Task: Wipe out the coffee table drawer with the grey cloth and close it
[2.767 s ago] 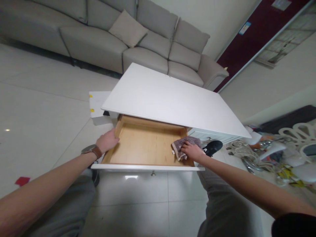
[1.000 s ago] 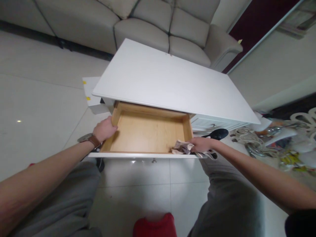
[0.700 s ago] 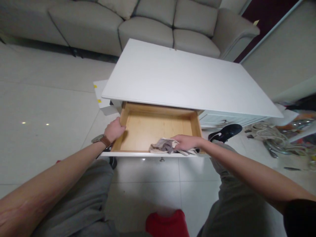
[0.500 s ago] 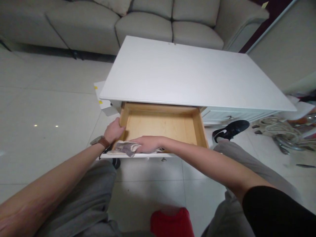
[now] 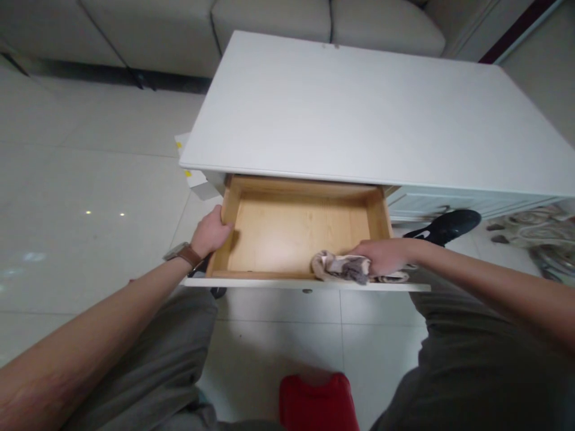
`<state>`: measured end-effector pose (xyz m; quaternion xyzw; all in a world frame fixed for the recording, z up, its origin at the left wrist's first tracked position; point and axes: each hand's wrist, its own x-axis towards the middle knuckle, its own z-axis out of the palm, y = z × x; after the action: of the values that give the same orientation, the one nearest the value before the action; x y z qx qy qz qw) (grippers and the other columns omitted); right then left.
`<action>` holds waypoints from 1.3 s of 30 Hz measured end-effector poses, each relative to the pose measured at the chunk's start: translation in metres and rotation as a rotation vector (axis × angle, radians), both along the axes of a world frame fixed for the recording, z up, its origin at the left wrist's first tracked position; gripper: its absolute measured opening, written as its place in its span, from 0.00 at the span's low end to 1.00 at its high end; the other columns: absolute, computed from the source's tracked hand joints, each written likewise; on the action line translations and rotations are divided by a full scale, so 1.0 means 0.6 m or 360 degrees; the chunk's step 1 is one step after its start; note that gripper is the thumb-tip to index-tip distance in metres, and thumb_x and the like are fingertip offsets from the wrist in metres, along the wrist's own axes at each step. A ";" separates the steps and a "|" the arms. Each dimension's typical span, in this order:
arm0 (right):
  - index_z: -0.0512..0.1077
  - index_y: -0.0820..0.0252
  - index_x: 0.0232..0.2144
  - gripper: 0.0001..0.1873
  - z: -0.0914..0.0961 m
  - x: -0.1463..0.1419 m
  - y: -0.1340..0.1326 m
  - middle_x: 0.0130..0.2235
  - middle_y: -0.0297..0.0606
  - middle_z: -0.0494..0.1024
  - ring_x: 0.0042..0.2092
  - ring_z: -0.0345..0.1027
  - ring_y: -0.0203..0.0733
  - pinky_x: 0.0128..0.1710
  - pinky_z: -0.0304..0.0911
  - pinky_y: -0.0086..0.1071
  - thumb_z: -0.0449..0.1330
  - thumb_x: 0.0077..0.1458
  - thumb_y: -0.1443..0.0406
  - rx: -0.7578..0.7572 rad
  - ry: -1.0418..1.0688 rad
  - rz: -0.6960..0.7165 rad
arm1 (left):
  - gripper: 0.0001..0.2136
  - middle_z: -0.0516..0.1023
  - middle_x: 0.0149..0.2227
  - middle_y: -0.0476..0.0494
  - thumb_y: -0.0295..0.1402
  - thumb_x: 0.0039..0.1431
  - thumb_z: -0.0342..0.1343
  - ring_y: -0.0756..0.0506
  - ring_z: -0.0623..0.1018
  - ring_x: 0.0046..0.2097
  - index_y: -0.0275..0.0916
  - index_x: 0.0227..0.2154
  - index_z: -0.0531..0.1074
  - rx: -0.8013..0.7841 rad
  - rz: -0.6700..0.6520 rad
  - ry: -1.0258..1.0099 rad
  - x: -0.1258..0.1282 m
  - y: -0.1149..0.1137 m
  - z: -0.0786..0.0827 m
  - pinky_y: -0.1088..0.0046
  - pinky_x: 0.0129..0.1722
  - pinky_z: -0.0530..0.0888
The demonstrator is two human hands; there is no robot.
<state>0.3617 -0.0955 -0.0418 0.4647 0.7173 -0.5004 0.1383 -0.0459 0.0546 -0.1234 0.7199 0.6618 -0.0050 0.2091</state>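
Observation:
A wooden drawer (image 5: 278, 233) is pulled out of a white coffee table (image 5: 359, 114), and its inside is bare pale wood. My left hand (image 5: 211, 230) is closed over the drawer's left side wall, thumb on the inner face. At the front right corner, my right hand (image 5: 384, 258) grips a crumpled cloth (image 5: 344, 266), beige with grey-brown patches. The cloth lies along the top edge of the drawer front, partly hanging into the drawer. Fingers under the right palm are partly hidden by the cloth.
A red plastic object (image 5: 317, 404) stands on the tiled floor between my legs. Behind the table runs a grey sofa (image 5: 274, 24). A white box (image 5: 202, 184) sits by the table's left side. Coiled hoses or cords (image 5: 534, 230) lie at the right.
My right hand has slid the cloth from the left end of the drawer's front edge to the right end. My left hand keeps its hold. The view has tilted slightly downward.

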 end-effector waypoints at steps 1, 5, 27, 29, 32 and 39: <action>0.79 0.59 0.33 0.11 0.003 0.023 -0.007 0.32 0.35 0.82 0.32 0.72 0.36 0.33 0.63 0.26 0.63 0.46 0.74 -0.0092 -0.0018 -0.0049 | 0.19 0.80 0.49 0.33 0.36 0.59 0.51 0.33 0.80 0.49 0.39 0.53 0.66 -0.0001 0.0001 -0.0005 0.000 0.000 0.000 0.61 0.44 0.74; 0.77 0.59 0.32 0.13 0.006 0.040 -0.013 0.31 0.35 0.81 0.32 0.72 0.35 0.33 0.62 0.25 0.58 0.46 0.77 -0.0097 0.0032 -0.0076 | 0.19 0.80 0.48 0.33 0.37 0.59 0.51 0.33 0.79 0.49 0.40 0.54 0.66 -0.0008 0.0023 -0.0004 0.000 0.001 0.000 0.60 0.45 0.74; 0.78 0.63 0.34 0.08 -0.053 -0.383 0.148 0.34 0.36 0.82 0.32 0.70 0.36 0.34 0.62 0.26 0.60 0.51 0.71 0.0294 0.0669 0.0343 | 0.14 0.79 0.47 0.36 0.34 0.58 0.50 0.36 0.78 0.46 0.41 0.48 0.64 0.0035 -0.0034 -0.0239 -0.016 0.007 -0.021 0.62 0.44 0.72; 0.78 0.64 0.34 0.10 -0.060 -0.350 0.151 0.32 0.33 0.81 0.32 0.70 0.35 0.34 0.62 0.25 0.61 0.48 0.72 0.0139 0.0608 0.0256 | 0.13 0.78 0.46 0.36 0.34 0.58 0.50 0.37 0.78 0.44 0.41 0.46 0.64 0.0050 -0.0040 -0.0308 -0.018 0.007 -0.024 0.61 0.44 0.72; 0.78 0.66 0.35 0.11 -0.074 -0.304 0.159 0.32 0.33 0.81 0.33 0.72 0.37 0.35 0.64 0.25 0.61 0.45 0.72 -0.0030 0.0532 0.0037 | 0.10 0.77 0.44 0.38 0.35 0.59 0.49 0.38 0.77 0.43 0.42 0.43 0.63 0.0074 -0.0051 -0.0411 -0.021 0.007 -0.026 0.61 0.44 0.72; 0.78 0.62 0.45 0.18 -0.087 -0.327 0.142 0.48 0.38 0.81 0.51 0.71 0.43 0.55 0.63 0.33 0.57 0.53 0.71 0.0645 0.0877 -0.0555 | 0.09 0.75 0.33 0.46 0.41 0.55 0.56 0.41 0.75 0.38 0.43 0.33 0.63 0.0093 -0.0040 -0.0903 -0.043 0.022 -0.065 0.62 0.42 0.73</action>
<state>0.1656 -0.0100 -0.0937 0.4456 0.7222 -0.4706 -0.2416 -0.0714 0.0681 -0.1622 0.7065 0.5676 0.2132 0.3650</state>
